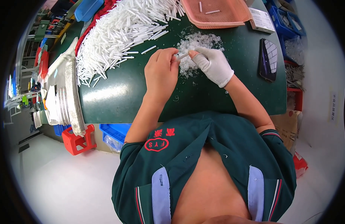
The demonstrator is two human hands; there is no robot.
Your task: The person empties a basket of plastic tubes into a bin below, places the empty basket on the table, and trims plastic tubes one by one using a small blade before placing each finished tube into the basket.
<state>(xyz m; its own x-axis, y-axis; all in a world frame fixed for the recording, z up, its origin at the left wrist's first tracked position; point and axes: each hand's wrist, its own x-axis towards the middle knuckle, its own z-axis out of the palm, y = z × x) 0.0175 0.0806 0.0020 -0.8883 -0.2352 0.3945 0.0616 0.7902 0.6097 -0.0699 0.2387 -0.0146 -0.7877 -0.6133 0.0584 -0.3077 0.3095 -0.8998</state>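
Observation:
Between my two hands is a short white plastic tube (pixel 183 56), level over the green tabletop. My left hand (pixel 162 67), bare, pinches one end of it with thumb and fingertips. My right hand (pixel 212 64) wears a white glove with the thumb tip uncovered, and its fingers are closed at the tube's other end; whether a small tool sits in them is hidden. Below and behind both hands lies a heap of clear curly plastic trimmings (pixel 200 41). A large pile of white tubes (pixel 120 31) spreads to the far left, with one loose tube (pixel 148 50) near my left hand.
A pink mesh basket (pixel 217 23) at the back holds a few tubes. Right of it are a small white box (pixel 262 20) and a dark phone (pixel 268 59). Blue bins (pixel 284 22) stand past the right edge. A red stool (pixel 79 140) is below left.

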